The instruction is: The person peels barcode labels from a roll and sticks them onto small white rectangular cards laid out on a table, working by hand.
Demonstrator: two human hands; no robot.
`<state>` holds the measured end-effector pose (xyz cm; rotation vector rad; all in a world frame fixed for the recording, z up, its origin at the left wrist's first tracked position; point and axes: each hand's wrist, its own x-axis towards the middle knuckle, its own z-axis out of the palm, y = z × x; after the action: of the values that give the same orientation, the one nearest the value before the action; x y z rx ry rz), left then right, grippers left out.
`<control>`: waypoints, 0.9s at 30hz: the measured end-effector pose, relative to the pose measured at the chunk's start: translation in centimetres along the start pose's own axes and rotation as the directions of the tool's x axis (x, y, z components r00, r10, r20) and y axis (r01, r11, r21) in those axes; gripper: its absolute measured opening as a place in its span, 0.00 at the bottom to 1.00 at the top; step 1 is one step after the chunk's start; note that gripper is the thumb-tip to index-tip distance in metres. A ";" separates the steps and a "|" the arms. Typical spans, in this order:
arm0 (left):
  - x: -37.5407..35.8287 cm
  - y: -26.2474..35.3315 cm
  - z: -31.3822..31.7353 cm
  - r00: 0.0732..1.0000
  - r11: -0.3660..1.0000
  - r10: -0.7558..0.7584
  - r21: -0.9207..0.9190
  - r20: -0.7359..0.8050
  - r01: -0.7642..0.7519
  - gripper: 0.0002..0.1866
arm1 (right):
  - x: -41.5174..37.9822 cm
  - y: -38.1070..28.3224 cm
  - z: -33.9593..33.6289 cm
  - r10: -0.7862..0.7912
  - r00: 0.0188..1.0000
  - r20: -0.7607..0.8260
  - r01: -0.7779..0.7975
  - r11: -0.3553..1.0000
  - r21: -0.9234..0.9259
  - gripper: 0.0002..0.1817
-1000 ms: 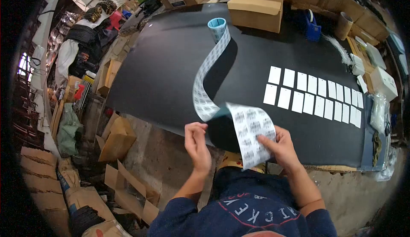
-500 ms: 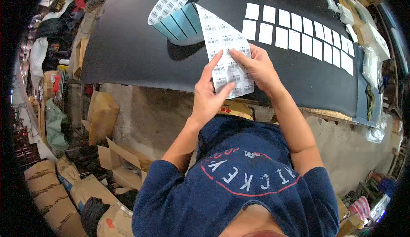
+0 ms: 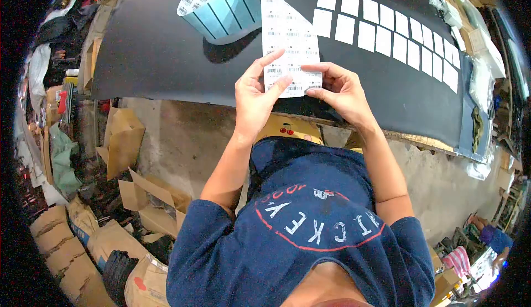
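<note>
A long strip of barcode labels [image 3: 291, 36] runs up from my hands and curls away over the table, its blue-green backing [image 3: 224, 17] showing in the loop. My left hand [image 3: 255, 88] is closed on the strip's left edge, the thumb lying across the printed face near the end. At the lower right corner, my right hand [image 3: 342, 92] pinches the strip, with thumb and forefinger at its edge. To the right, white cards [image 3: 383, 40] lie in two rows on the black tabletop [image 3: 155, 53].
The table's front edge [image 3: 221, 103] runs just below my hands. Clear plastic bags [image 3: 482, 88] and white boxes [image 3: 487, 50] sit along the right side. Open cardboard boxes [image 3: 152, 196] and brown packages [image 3: 119, 240] are on the floor at left.
My right hand has shifted from the strip's face down to its lower right corner. The strip's end is now held straighter, and the view has moved slightly.
</note>
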<state>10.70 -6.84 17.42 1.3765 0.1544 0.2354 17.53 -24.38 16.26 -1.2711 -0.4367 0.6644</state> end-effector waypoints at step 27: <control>1.9 -0.3 -0.7 0.969 0.951 -0.073 0.308 0.238 -0.004 0.13 | 0.0 1.2 -0.6 -0.094 0.968 -0.234 0.078 0.994 -0.078 0.12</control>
<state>12.37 -5.76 17.10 1.6987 0.0060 0.0074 17.66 -24.71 14.96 -1.3703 -0.3174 0.4207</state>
